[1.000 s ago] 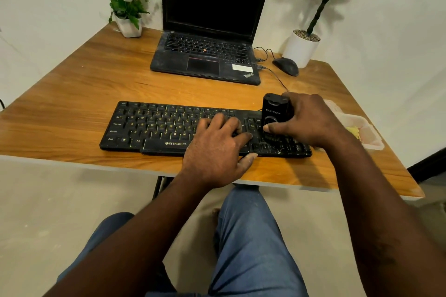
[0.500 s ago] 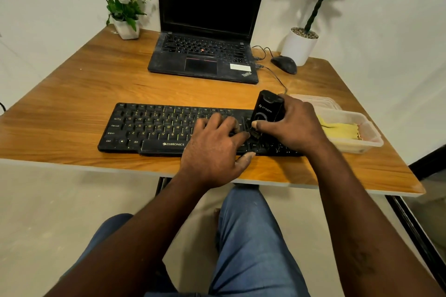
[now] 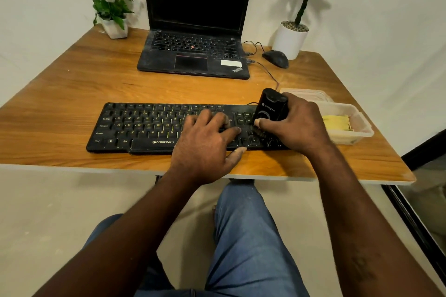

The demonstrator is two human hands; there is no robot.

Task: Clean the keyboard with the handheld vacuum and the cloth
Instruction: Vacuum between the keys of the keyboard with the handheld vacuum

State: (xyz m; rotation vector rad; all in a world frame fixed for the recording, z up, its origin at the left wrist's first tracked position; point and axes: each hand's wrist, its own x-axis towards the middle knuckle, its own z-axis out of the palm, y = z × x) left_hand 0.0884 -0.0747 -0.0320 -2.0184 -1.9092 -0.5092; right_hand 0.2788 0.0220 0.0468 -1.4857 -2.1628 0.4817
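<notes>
A black keyboard lies along the front of the wooden table. My left hand rests flat on the keyboard's middle-right keys, fingers spread and the thumb at its front edge. My right hand grips a small black handheld vacuum, held upright with its brush end down on the keys at the keyboard's right part. A yellow cloth lies in a clear plastic container just right of my right hand.
An open black laptop stands behind the keyboard. A black mouse with its cable, a white potted plant and a white flower pot sit along the back. The table's right edge is close to the container.
My right hand has slid the vacuum a little to the left along the keyboard's right part. The cloth in its container has come into fuller view. My left hand stays put.
</notes>
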